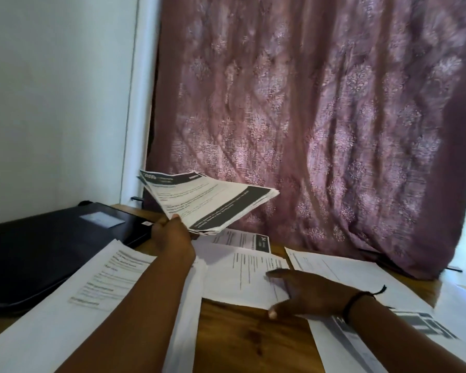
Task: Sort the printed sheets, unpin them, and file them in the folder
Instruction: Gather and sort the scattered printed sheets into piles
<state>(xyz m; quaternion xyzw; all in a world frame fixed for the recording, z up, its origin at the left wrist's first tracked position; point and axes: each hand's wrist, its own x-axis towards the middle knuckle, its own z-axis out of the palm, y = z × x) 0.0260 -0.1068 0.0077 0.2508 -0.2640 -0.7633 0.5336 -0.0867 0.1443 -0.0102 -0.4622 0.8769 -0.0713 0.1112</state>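
My left hand (172,235) holds a stack of printed sheets (207,200) up above the far side of the wooden table (250,337); the sheets have dark bands along their edges. My right hand (304,294) lies flat, fingers spread, on a loose printed sheet (240,275) in the middle of the table. A black folder (46,246) lies shut at the left, with a pale label on its cover. More sheets lie on the table: one under my left forearm (73,305), one at the right (342,267), one under my right wrist (361,343). No pin is visible.
A patterned mauve curtain (307,117) hangs right behind the table. A white wall (51,90) closes the left side. Another printed sheet (242,239) lies near the table's far edge, under the held stack.
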